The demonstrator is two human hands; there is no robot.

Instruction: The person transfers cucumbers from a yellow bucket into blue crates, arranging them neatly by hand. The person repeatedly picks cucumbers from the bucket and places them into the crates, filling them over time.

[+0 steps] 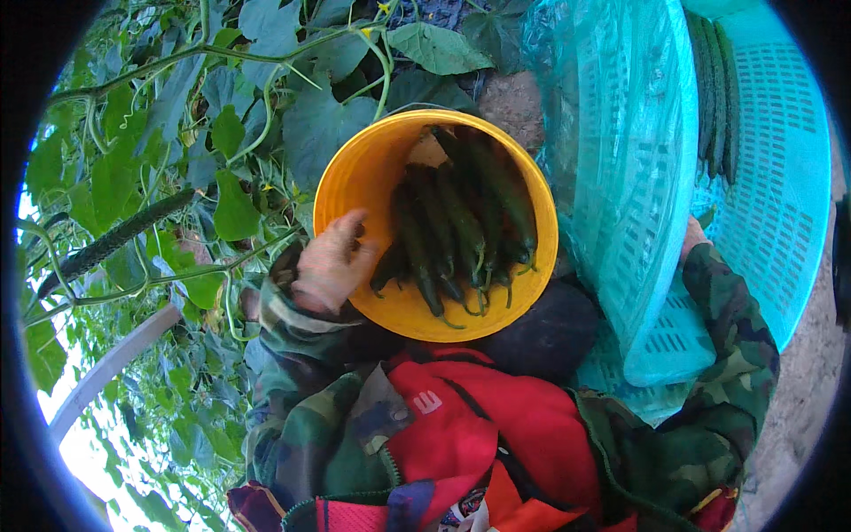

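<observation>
A yellow bucket point(435, 326) stands before me, with several dark green cucumbers point(459, 226) lying in it, stems towards me. Over the bucket's left rim is my left hand point(336, 263), slightly blurred, fingers partly bent, holding nothing that shows. To the right stands a turquoise plastic basket point(771, 133) with several long cucumbers point(718, 100) inside. My right hand point(695, 239) reaches to this basket near its inner side; its fingers are hidden behind a turquoise basket wall point(638, 199), so its grip does not show.
Cucumber vines with broad leaves point(326, 126) fill the left side. A dark cucumber point(113, 243) hangs among them, above a pale curved bar point(113, 369). Thin turquoise plastic film point(565, 100) lies along the basket's left side. Bare soil point(801, 392) shows at the far right.
</observation>
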